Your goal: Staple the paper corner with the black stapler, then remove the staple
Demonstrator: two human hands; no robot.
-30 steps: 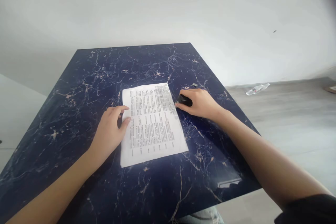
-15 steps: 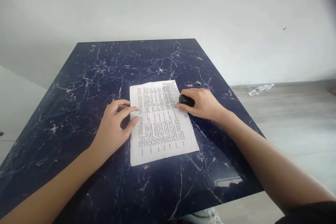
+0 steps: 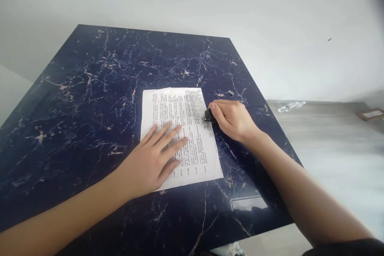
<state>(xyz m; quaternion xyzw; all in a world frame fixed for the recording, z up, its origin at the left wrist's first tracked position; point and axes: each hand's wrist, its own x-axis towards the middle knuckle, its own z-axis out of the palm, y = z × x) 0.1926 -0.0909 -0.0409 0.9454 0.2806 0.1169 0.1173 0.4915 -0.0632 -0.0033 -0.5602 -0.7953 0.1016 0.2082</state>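
A printed sheet of paper (image 3: 196, 140) lies on the dark blue marbled table (image 3: 105, 84). Dense grey marking covers the print along its upper right side. My left hand (image 3: 157, 154) rests flat on the lower left of the sheet, fingers spread. Closed around a small black roller stamp (image 3: 209, 115), my right hand (image 3: 232, 119) is at the sheet's right edge. The stamp's front end is over the marked strip; the rest of it is hidden in my fingers. Beyond my right hand lies a small dark grey-green piece (image 3: 231, 93), too small to name.
A pale wall (image 3: 186, 0) stands behind the table. On the floor to the right are a clear plastic package (image 3: 291, 107) and, farther right, a brown box with a white label (image 3: 373, 114). The table's right edge runs under my right forearm.
My left hand has gone from hovering at the sheet's left edge to lying flat on it. My right hand has turned, gripping the roller stamp in a fist. The view has shifted slightly.
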